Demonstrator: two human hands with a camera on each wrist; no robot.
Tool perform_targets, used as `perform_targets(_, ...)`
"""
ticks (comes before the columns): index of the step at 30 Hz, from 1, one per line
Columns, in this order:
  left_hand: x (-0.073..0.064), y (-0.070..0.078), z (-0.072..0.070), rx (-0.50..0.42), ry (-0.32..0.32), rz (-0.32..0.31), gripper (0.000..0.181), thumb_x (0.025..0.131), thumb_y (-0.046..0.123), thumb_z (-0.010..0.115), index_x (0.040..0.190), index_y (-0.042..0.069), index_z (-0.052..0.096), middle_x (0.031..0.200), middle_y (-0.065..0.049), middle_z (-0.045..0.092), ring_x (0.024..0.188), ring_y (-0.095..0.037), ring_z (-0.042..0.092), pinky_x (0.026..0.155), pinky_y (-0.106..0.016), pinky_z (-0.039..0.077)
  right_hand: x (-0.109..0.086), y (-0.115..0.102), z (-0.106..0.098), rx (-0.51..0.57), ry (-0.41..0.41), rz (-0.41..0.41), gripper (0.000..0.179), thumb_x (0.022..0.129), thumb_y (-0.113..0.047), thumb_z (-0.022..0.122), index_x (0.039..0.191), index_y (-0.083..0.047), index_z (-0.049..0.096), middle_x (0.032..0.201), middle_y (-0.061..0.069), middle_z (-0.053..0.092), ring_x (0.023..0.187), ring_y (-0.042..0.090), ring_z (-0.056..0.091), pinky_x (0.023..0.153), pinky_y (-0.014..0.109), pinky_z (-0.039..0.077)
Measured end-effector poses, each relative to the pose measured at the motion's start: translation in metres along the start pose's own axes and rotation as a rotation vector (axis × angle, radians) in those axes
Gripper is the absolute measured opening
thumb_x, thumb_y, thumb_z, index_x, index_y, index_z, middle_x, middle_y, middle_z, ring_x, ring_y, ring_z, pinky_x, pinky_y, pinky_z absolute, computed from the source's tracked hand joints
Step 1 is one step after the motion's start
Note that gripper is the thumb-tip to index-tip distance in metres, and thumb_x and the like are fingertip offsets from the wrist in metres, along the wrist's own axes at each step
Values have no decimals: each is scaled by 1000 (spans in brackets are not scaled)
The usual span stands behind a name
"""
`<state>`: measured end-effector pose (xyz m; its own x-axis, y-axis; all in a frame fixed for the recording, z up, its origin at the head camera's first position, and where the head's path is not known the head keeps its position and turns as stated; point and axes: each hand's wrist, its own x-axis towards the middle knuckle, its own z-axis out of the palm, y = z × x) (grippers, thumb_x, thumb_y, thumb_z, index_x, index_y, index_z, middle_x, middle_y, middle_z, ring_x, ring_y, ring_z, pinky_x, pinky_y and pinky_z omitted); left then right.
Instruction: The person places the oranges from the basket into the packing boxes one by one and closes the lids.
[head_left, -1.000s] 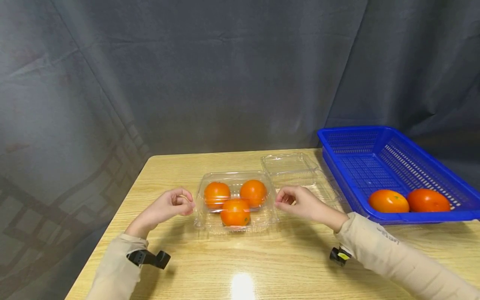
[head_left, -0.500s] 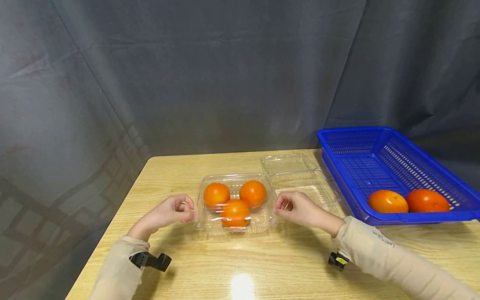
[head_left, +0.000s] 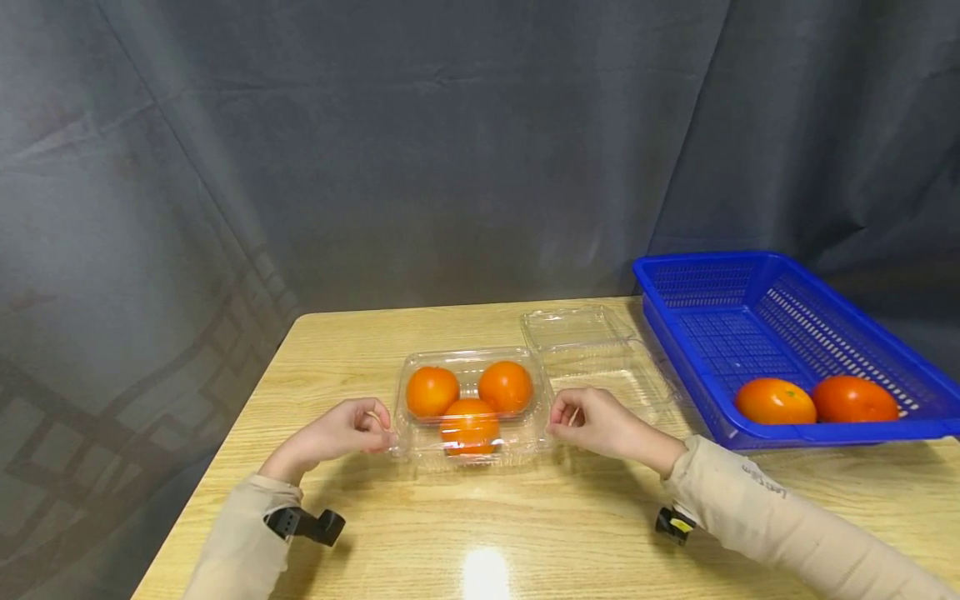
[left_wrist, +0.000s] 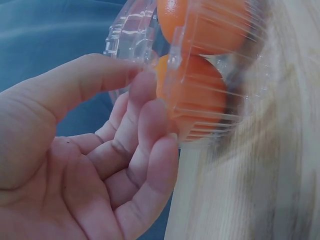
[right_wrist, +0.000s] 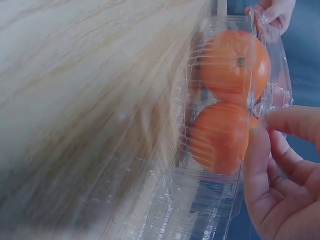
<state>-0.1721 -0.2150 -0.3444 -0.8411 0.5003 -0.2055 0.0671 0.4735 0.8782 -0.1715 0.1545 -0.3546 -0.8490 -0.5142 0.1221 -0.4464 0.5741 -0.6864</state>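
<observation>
A clear plastic clamshell container (head_left: 420, 440) stands mid-table with its lid over three oranges (head_left: 432, 392). In the head view, my left hand (head_left: 337, 435) pinches its front left corner. My right hand (head_left: 596, 423) pinches the opposite front corner. Up close in the left wrist view, the thumb and index finger meet at the rim (left_wrist: 174, 62), the other fingers curled beside it. The right wrist view shows thumb and index fingertips gripping the rim by a small plastic tab (right_wrist: 259, 110). Whether the lid is latched, I cannot tell.
Behind and to the right lies a second clear clamshell (head_left: 577, 329), unfolded, with no fruit in it. A blue basket (head_left: 678, 358) at the right holds two more oranges (head_left: 776, 402). The wooden table (head_left: 420, 533) ends at a grey curtain (head_left: 465, 167).
Both hands have come down slightly at the container's front corners, and the lid's front edge has lowered with them. Oranges and basket stay in place.
</observation>
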Motion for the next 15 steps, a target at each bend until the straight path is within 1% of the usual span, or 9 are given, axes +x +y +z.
perform_targets(3, 0, 0, 1, -2, -6, -6, 22, 86, 13, 64, 91, -1, 48, 65, 5, 56, 60, -6, 50, 57, -20, 41, -1, -1, 0, 12, -7, 8, 10, 80, -8, 67, 75, -8, 59, 68, 0, 58, 51, 1, 46, 48, 17, 43)
perform_targets(7, -1, 1, 2, -9, -7, -14, 23, 86, 13, 64, 90, -1, 46, 65, 3, 55, 60, -7, 50, 57, -21, 41, -2, -3, 0, 60, -26, 37, 11, 82, -8, 66, 76, -5, 57, 62, 0, 55, 46, 9, 51, 42, 16, 40)
perform_targets(10, -1, 1, 2, -10, -3, -23, 23, 86, 13, 64, 90, 0, 46, 64, 2, 55, 60, -8, 51, 57, -22, 42, -3, -4, 0, 80, -37, 76, 15, 83, -10, 65, 74, -5, 55, 57, 0, 54, 44, 13, 53, 40, 15, 38)
perform_targets(12, -2, 1, 3, -5, -1, -33, 24, 86, 15, 65, 89, 1, 45, 64, 2, 56, 60, -8, 51, 56, -21, 42, -4, -4, 0, 85, -49, 109, 18, 85, -14, 64, 73, -5, 54, 55, 2, 56, 44, 12, 53, 40, 16, 40)
perform_targets(15, -2, 0, 3, 0, 5, -54, 26, 86, 17, 65, 88, 2, 44, 65, 1, 58, 60, -9, 55, 57, -22, 46, -5, -5, 0, 89, -76, 163, 24, 88, -19, 62, 71, -4, 54, 56, 7, 60, 44, 9, 54, 42, 22, 47)
